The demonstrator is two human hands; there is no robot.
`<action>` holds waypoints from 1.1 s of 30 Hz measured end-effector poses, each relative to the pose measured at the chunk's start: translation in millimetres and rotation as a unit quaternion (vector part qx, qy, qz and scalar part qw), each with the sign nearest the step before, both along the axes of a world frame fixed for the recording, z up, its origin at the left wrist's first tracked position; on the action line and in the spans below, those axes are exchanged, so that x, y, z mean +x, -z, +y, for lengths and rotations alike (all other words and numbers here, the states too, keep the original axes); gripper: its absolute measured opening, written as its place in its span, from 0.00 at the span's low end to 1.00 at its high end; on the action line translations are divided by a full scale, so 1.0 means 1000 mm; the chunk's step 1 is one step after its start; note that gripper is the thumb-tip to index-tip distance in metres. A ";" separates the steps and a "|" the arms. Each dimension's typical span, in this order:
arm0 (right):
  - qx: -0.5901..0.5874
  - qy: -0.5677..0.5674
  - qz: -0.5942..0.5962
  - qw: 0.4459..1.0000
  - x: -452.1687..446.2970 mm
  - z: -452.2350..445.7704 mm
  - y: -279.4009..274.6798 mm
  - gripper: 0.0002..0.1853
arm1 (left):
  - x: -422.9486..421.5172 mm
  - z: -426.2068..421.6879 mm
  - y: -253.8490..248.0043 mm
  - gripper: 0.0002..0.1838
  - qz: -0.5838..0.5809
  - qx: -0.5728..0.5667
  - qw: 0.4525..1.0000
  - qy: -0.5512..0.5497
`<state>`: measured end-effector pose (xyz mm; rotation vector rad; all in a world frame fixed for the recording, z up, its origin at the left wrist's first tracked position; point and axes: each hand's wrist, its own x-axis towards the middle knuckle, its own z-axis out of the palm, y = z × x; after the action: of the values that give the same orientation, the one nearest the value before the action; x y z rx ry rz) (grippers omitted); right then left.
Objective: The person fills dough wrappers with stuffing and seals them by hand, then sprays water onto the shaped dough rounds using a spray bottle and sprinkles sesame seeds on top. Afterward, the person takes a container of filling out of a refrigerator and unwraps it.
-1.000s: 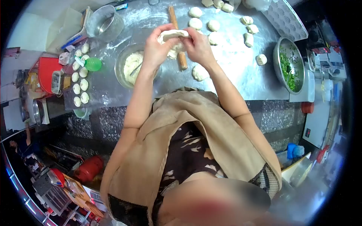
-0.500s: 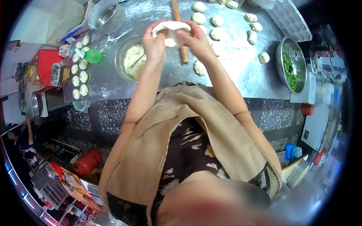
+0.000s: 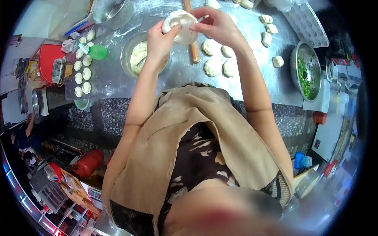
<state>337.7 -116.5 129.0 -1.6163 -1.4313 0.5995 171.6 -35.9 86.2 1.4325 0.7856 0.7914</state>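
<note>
My left hand (image 3: 160, 38) grips a thin, cupped dough wrapper (image 3: 184, 31) from its left side, the thumb pressing inside it. At the opposite edge, my right hand (image 3: 218, 26) pinches the wrapper between thumb and fingers. A small whitish strip shows between those fingers; I cannot tell what it is. Below my left hand stands a metal bowl (image 3: 125, 59) of pale, mashed filling (image 3: 138, 56), partly covered by the forearm. A wooden rolling pin (image 3: 195, 54) lies on the table under the wrapper, and floured dough balls (image 3: 212, 67) sit to its right.
The metal table (image 3: 260, 86) has a green spray bottle (image 3: 97, 51) and two rows of dough pieces (image 3: 86, 73) at left. A bowl of chopped greens (image 3: 308, 72) stands at right. A clear container (image 3: 114, 13) is at the back left.
The wrapper has risen slightly and tilted, now more cupped and facing me. My right hand has moved up and right, its thumb shifting from inside the wrapper to its right edge.
</note>
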 end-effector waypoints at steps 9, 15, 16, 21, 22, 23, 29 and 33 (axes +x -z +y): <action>0.135 -0.008 -0.110 0.985 -0.010 0.008 0.007 0.10 | 0.005 0.007 -0.001 0.16 0.026 0.034 0.998 0.048; 0.101 0.032 -0.114 0.988 -0.023 0.010 0.013 0.10 | 0.008 -0.002 0.015 0.13 -0.079 -0.018 0.997 0.011; 0.098 0.031 -0.114 0.988 -0.025 0.010 0.014 0.10 | 0.008 0.001 0.018 0.15 -0.090 -0.027 0.996 0.005; -0.020 0.070 -0.056 0.996 -0.031 0.015 0.035 0.10 | -0.001 0.003 0.037 0.21 -0.136 -0.103 0.985 -0.017; 0.017 0.076 -0.053 0.996 -0.035 0.018 0.044 0.11 | -0.004 0.001 0.043 0.24 -0.223 -0.186 0.957 0.005; 0.012 0.070 -0.053 0.996 -0.038 0.020 0.052 0.11 | -0.008 -0.001 0.049 0.24 -0.224 -0.190 0.956 -0.002; -0.003 -0.052 -0.043 0.998 -0.083 0.044 0.072 0.14 | -0.059 0.006 0.064 0.18 -0.129 -0.195 0.962 -0.143; 0.012 -0.170 -0.001 0.985 -0.119 0.086 0.076 0.18 | -0.120 0.030 0.074 0.18 -0.147 -0.118 0.957 -0.220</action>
<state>219.0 -30.5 52.6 -1.3624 -1.7247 0.7689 51.4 -5.6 12.2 0.9059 0.9450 1.1766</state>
